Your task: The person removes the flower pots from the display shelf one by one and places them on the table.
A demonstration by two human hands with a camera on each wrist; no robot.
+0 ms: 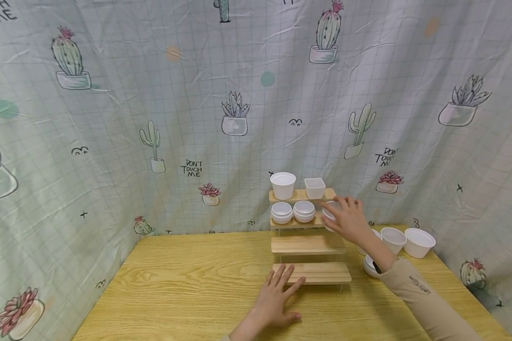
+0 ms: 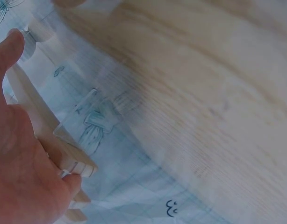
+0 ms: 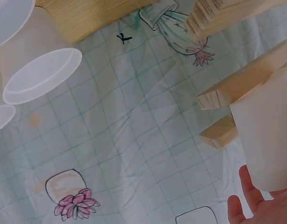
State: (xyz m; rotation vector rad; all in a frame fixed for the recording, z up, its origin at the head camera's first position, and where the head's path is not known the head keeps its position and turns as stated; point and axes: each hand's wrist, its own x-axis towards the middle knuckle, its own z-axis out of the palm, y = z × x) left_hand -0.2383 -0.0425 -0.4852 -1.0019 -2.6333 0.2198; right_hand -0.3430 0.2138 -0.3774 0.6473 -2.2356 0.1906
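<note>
My right hand [image 1: 350, 221] grips a white cup [image 3: 267, 135] at the right end of the second tier from the top of a wooden tiered stand [image 1: 309, 245]. The fingers partly cover the cup in the head view. To its left on that tier sit two short round white bowls, one [image 1: 281, 212] beside the other [image 1: 304, 211]. A tall round white cup [image 1: 283, 185] and a square white cup [image 1: 315, 188] stand on the top tier. With fingers spread, my left hand [image 1: 274, 299] rests at the left front of the lowest plank [image 1: 317, 273].
Right of the stand, a white tub [image 1: 420, 243] and a white cup [image 1: 393, 240] stand on the yellow wood-grain table [image 1: 183, 279]. Another cup and low bowls [image 1: 369, 266] are partly hidden by the right forearm. A cactus-print curtain [image 1: 256, 156] hangs behind and along the sides.
</note>
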